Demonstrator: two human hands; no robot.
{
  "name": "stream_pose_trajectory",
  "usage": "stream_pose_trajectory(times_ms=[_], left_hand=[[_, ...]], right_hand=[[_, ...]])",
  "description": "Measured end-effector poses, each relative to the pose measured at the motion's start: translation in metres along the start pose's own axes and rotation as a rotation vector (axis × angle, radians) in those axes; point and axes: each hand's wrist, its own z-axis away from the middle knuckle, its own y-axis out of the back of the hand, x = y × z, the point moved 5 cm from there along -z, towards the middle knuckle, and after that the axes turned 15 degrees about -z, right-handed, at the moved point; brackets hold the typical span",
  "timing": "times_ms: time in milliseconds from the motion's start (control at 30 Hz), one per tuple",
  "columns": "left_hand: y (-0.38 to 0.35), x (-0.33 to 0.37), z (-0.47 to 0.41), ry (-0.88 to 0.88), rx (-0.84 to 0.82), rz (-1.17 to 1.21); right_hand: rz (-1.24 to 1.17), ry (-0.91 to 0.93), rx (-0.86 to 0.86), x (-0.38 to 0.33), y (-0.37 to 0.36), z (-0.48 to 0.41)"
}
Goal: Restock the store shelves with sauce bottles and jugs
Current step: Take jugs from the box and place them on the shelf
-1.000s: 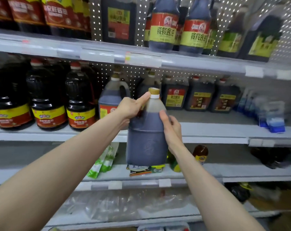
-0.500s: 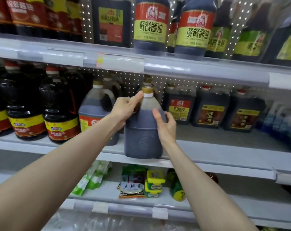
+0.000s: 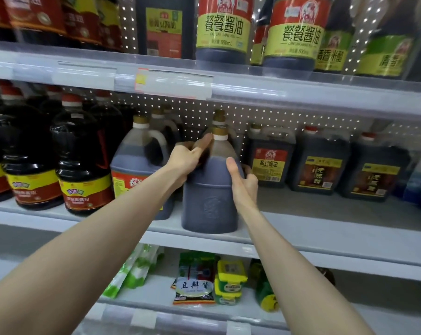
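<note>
Left hand [image 3: 189, 163] grips jug [image 3: 210, 206] at handle, right hand [image 3: 244, 183] clasps its side. Jug stands at front edge of middle shelf [image 3: 313, 238]. Risk: early release tips it off; hard shove knocks rear jug [image 3: 219, 116].

Pale grey shelves [image 3: 301, 210] back onto a perforated pegboard panel [image 3: 192, 112].

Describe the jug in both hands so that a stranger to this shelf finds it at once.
On the middle shelf, at the front edge, stands a round dark jug with a gold cap, held by the left hand and right hand. Unlike its neighbours, it shows no paper label, only an embossed emblem.
</note>
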Motion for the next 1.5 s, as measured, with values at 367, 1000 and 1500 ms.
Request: stream_pose_trajectory(times_ms=[367, 1000, 1500], left_hand=[[-0.003, -0.048, 0.015, -0.014, -0.043, 0.031], [0.007, -0.076, 0.045, 0.023, -0.234, 0.029], [0.007, -0.081, 0.062, 0.03, -0.237, 0.058]], right_hand=[[0.195, -0.055, -0.12, 0.0, -0.001, 0.018], [0.143, -0.149, -0.119, 0.015, -0.025, 0.061], [0.099, -0.166, -0.132, 0.003, -0.036, 0.072]])
